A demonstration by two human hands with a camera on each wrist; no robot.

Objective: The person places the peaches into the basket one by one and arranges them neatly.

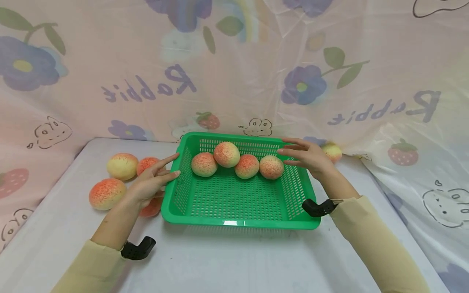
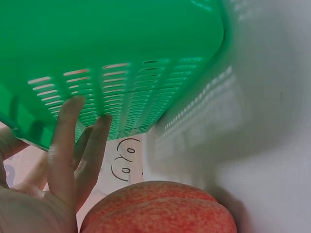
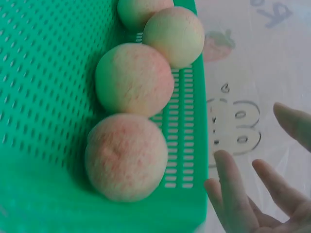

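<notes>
Green basket point(image 1: 205, 221) between the hands, four peaches point(image 1: 246, 167) along its far side, left hand point(image 1: 147, 185) straight-fingered against its left side, right hand point(image 1: 309, 158) spread by its right rim.

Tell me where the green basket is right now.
In the head view, the green basket is near the centre, between the left hand and the right hand, with loose peaches on the table to its left.
</notes>
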